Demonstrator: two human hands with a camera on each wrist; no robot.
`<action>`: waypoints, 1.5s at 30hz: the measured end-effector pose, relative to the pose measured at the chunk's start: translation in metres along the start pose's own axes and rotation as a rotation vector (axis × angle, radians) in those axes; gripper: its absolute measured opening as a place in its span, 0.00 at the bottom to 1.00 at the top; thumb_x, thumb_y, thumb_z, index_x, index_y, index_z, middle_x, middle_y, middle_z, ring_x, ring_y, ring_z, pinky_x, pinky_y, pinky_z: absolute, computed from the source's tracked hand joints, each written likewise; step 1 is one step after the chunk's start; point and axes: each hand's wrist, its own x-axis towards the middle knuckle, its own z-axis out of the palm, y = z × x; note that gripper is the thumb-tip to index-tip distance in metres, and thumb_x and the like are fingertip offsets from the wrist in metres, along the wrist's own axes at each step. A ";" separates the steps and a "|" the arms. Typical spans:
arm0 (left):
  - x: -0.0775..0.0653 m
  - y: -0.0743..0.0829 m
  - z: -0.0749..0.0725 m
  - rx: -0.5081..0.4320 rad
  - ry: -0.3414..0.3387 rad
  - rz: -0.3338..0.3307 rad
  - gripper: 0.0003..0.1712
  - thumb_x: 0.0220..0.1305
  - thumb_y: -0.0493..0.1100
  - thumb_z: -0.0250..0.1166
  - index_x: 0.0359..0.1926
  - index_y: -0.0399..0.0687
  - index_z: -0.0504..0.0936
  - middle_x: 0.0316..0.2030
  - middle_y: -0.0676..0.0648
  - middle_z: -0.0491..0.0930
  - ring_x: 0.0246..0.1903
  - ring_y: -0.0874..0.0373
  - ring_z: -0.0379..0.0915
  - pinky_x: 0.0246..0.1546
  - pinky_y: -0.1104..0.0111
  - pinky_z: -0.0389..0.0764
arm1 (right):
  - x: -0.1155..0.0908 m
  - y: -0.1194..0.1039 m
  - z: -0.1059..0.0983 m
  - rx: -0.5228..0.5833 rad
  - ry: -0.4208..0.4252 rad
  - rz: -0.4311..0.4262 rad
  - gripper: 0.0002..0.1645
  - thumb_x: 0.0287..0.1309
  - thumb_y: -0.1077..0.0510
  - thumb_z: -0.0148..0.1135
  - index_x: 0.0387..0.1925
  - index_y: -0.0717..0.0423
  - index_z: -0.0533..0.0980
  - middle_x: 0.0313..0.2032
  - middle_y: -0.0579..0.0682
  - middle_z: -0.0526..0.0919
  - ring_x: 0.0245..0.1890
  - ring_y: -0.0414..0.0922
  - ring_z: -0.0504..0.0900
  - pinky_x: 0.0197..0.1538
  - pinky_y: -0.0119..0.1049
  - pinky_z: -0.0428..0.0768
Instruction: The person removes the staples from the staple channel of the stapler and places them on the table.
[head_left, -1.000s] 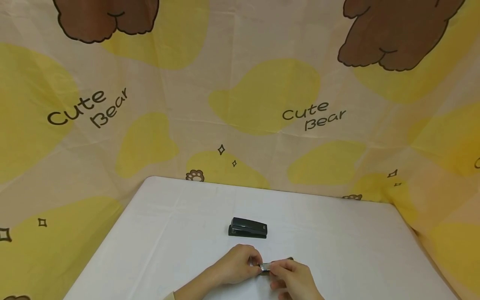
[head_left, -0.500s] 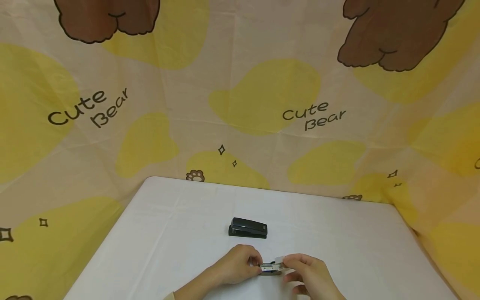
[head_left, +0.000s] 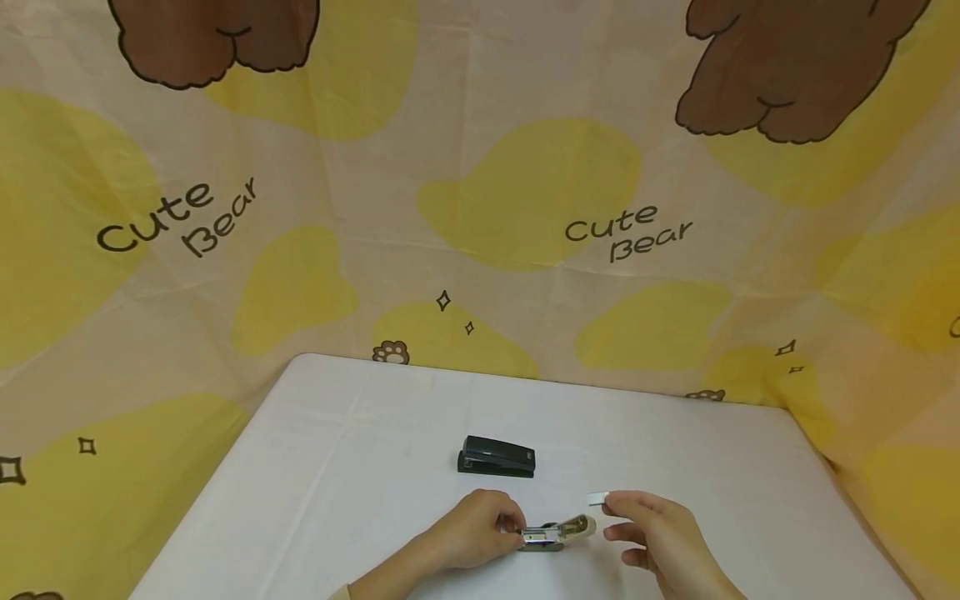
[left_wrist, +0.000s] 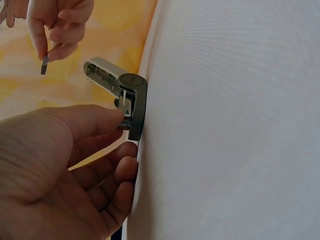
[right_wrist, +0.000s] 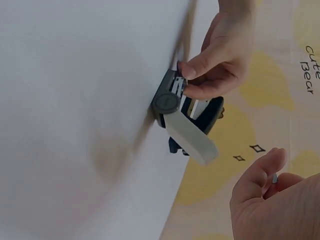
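Note:
A small stapler [head_left: 542, 539] with a grey base lies on the table, its pale top arm [right_wrist: 192, 136] swung back and its metal magazine [left_wrist: 126, 103] exposed. My left hand [head_left: 480, 529] pinches the stapler's front end between thumb and fingers, which hide that end. To the right of it and raised off the table, my right hand [head_left: 663, 533] pinches a short silvery strip of staples [head_left: 597, 498] between thumb and forefinger. The strip is apart from the stapler. In the right wrist view, the right fingers hide most of the strip.
A larger black stapler [head_left: 495, 457] stands closed just beyond my left hand. The white table [head_left: 360, 467] meets a yellow-patterned cloth [head_left: 510, 208] at its back and sides.
My right hand has drawn away from the stapler, to the right and upward, with the staple strip. The stapler's swung-back top arm has come into sight. My left hand stays put.

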 end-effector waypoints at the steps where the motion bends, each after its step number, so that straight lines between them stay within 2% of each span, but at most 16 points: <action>1: 0.000 0.000 0.000 -0.007 -0.001 -0.002 0.04 0.59 0.37 0.75 0.36 0.49 0.90 0.27 0.65 0.75 0.28 0.73 0.70 0.33 0.76 0.73 | 0.000 -0.001 -0.002 -0.003 0.008 0.001 0.18 0.72 0.54 0.64 0.50 0.65 0.83 0.43 0.50 0.87 0.35 0.47 0.84 0.34 0.39 0.80; 9: -0.001 0.001 -0.001 -0.045 -0.007 -0.007 0.04 0.59 0.36 0.75 0.37 0.47 0.90 0.27 0.65 0.76 0.29 0.73 0.70 0.33 0.76 0.74 | 0.012 -0.003 -0.028 -0.025 0.013 0.016 0.25 0.72 0.48 0.64 0.57 0.66 0.80 0.45 0.47 0.87 0.39 0.47 0.84 0.38 0.40 0.81; 17: -0.002 0.001 -0.002 -0.046 -0.015 -0.013 0.04 0.60 0.37 0.75 0.38 0.48 0.90 0.28 0.66 0.76 0.30 0.73 0.70 0.34 0.76 0.74 | 0.028 0.006 -0.061 -0.042 0.021 0.017 0.35 0.72 0.46 0.64 0.65 0.69 0.73 0.48 0.46 0.87 0.43 0.45 0.85 0.43 0.40 0.83; 22: -0.002 0.002 -0.002 -0.040 -0.016 -0.012 0.05 0.60 0.37 0.75 0.38 0.48 0.90 0.28 0.66 0.76 0.30 0.73 0.70 0.35 0.76 0.74 | 0.041 0.015 -0.082 -0.029 0.033 0.032 0.33 0.72 0.47 0.65 0.65 0.69 0.75 0.46 0.44 0.87 0.42 0.44 0.86 0.44 0.40 0.84; 31: -0.002 0.001 -0.002 -0.029 -0.014 -0.002 0.05 0.60 0.36 0.75 0.38 0.47 0.91 0.28 0.66 0.77 0.30 0.73 0.70 0.35 0.76 0.74 | 0.061 0.030 -0.104 -0.058 0.049 0.124 0.37 0.75 0.50 0.62 0.70 0.74 0.65 0.46 0.52 0.86 0.41 0.45 0.86 0.46 0.44 0.84; 34: -0.002 0.001 -0.002 -0.034 -0.015 -0.003 0.05 0.60 0.36 0.75 0.38 0.48 0.91 0.28 0.66 0.77 0.30 0.73 0.70 0.35 0.76 0.74 | 0.064 0.035 -0.111 -0.067 0.038 0.145 0.36 0.75 0.51 0.62 0.70 0.74 0.65 0.46 0.53 0.86 0.41 0.46 0.85 0.47 0.44 0.84; 37: -0.001 -0.001 -0.001 -0.031 -0.012 0.001 0.05 0.60 0.37 0.75 0.38 0.49 0.91 0.29 0.66 0.76 0.31 0.73 0.70 0.35 0.76 0.74 | 0.067 0.040 -0.116 -0.085 0.044 0.148 0.33 0.73 0.51 0.63 0.66 0.73 0.69 0.42 0.52 0.86 0.39 0.47 0.84 0.44 0.43 0.84; 45: 0.000 -0.004 0.000 -0.041 -0.012 -0.007 0.05 0.60 0.38 0.76 0.38 0.50 0.91 0.29 0.66 0.76 0.30 0.73 0.70 0.34 0.75 0.74 | 0.074 0.051 -0.126 -0.160 0.040 0.114 0.19 0.71 0.53 0.64 0.51 0.67 0.82 0.34 0.50 0.86 0.35 0.46 0.82 0.38 0.38 0.82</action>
